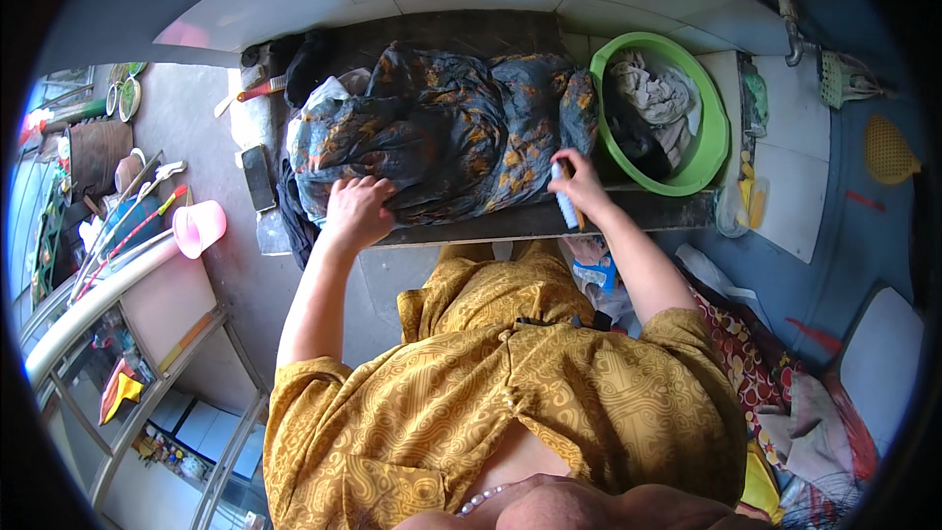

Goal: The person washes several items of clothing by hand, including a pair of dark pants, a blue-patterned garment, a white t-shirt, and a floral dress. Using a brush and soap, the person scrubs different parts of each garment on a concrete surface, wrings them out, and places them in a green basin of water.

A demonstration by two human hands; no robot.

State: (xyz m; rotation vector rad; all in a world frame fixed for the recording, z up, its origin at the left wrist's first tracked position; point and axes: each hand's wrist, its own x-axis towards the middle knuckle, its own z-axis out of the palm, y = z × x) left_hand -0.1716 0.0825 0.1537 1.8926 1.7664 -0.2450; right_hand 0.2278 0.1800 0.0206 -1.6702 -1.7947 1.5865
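A wet dark cloth with orange and yellow flower patterns lies bunched across a dark washing slab. My left hand rests on its near left edge, with the fingers laid over the fabric. At the cloth's near right corner, my right hand is closed around a scrub brush with pale blue bristles and an orange-brown back. The bristles point down and toward me, beside the slab's front edge. Part of the brush is hidden by my fingers.
To the right, a green basin holds grey and dark laundry, below a wall tap. A phone and a red-handled brush lie at the slab's left end. A pink dipper hangs near the railing at left.
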